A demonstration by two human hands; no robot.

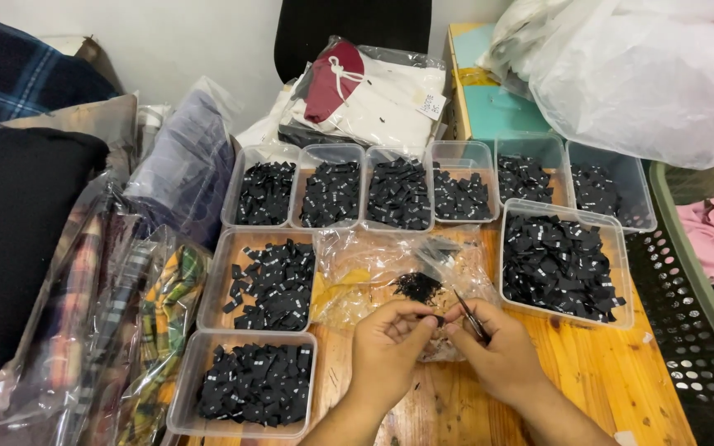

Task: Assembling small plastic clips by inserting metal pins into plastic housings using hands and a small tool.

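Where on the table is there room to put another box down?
Bare wooden table shows at the near right, between the right hand, the big tub of black labels and the green basket. A narrow strip lies beside the left hand. Elsewhere tubs crowd.

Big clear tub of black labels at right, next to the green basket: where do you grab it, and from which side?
Grip the large clear tub by its near long rim, coming from the front, hedged. That edge faces bare wooden table; the green basket crowds its right side and smaller tubs its far side. Two hands probably suit its width; the left hand and right hand are both occupied.
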